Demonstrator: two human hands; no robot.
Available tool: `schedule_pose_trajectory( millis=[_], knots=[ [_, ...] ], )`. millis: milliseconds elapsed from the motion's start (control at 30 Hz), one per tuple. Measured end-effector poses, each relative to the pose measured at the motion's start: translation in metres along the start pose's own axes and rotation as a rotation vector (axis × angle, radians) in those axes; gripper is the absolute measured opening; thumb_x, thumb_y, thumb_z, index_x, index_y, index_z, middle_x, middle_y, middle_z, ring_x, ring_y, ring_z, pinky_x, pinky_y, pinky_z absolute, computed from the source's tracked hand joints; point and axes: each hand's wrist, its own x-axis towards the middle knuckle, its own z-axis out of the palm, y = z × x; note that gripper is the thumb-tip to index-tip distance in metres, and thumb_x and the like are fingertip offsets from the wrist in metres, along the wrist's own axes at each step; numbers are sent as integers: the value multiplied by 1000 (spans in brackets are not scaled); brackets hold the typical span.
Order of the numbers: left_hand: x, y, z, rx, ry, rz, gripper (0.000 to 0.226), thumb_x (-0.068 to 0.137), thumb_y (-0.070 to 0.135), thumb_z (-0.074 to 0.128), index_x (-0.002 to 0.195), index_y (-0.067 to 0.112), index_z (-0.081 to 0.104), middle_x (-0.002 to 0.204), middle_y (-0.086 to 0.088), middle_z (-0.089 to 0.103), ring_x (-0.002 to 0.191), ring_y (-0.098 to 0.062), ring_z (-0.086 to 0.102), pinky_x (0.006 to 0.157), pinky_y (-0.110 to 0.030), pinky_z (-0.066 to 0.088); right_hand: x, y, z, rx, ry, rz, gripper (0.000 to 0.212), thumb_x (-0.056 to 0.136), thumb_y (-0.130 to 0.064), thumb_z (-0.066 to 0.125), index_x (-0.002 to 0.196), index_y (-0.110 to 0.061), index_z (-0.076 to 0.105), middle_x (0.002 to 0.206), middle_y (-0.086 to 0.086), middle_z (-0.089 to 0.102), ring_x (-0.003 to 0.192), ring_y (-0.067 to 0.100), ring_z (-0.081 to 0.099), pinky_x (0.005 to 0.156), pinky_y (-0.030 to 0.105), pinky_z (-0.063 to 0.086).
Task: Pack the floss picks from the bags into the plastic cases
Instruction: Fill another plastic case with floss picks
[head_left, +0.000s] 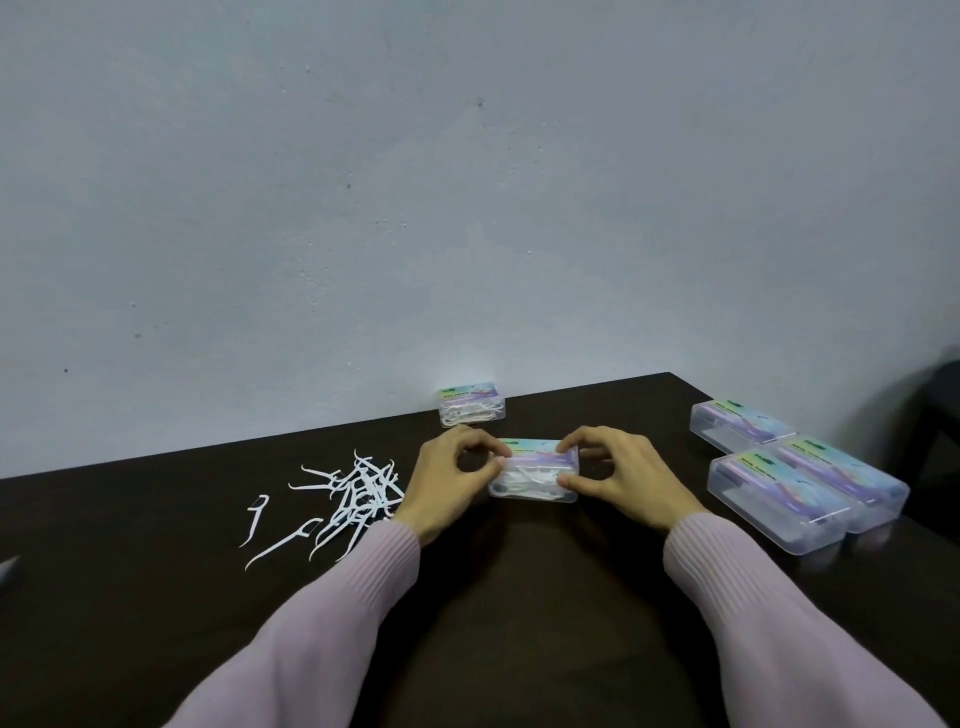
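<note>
Illegible pastel label, held case (535, 470)

White floss picks (353, 493) (dark table (156, 597))

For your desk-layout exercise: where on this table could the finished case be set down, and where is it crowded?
Bare table lies left of the loose floss picks, and between the filled case by the wall and the three cases at right. It is crowded where the left hand and right hand hold the middle case.
</note>
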Motion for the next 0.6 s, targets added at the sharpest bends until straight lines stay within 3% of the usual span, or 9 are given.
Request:
schedule_pose_trajectory(
  millis=[133, 300, 433, 600],
  knots=[
    [4, 2, 0, 102, -12, 50, 8, 82, 24, 71, 89, 27, 71, 96, 11, 65, 94, 0, 57, 85, -20, 46, 2, -1, 0, 6, 16, 42, 30, 76, -44, 70, 100, -31, 59, 123, 0, 59, 107, 12, 55, 93, 29, 49],
    [4, -2, 6, 237, -59, 104, 33, 72, 45, 75, 102, 33, 69, 104, 14, 58, 101, -2, 50, 90, -23, 43, 3, -6, 8, -106, 38, 60, 47, 69, -56, 70, 106, -30, 56, 116, -6, 56, 102, 11, 56, 90, 34, 52],
    [5, 1, 10, 278, 18, 141, 27, 74, 43, 75, 97, 30, 69, 99, 12, 60, 96, -5, 52, 87, -30, 47, 5, -9, 13, -156, 126, 59, 37, 74, -48, 71, 101, -28, 57, 113, -4, 59, 97, 11, 57, 87, 32, 52],
    [2, 2, 12, 435, 16, 250, 31, 77, 43, 72, 102, 25, 69, 102, 10, 63, 96, -5, 54, 91, -25, 41, 4, -8, 11, -111, 66, 51, 32, 79, -41, 69, 104, -25, 57, 121, -1, 58, 103, 12, 56, 89, 28, 51]
  ],
)
